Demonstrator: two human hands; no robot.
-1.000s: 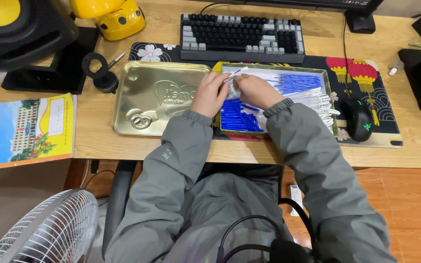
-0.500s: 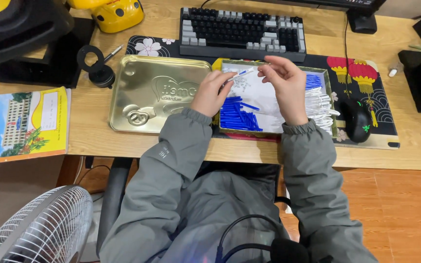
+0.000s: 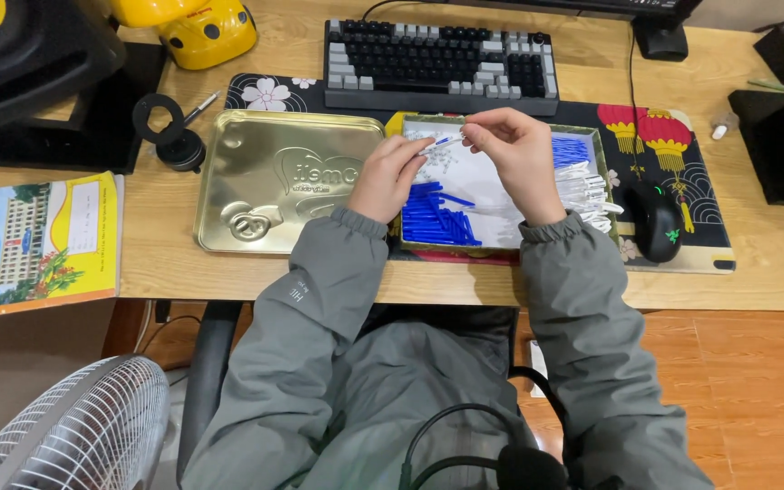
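Left hand and right hand both pinched shut on thin blue piece over open tin. Likely light, stiff, slippery; grip ends.

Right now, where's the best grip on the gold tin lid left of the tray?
Probably the near long rim of the gold tin lid, coming from the desk-edge side. It lies flat, its raised rim gives fingers a lip, and that side looks unobstructed. The left hand is nearest; both hands are busy with a small blue piece.
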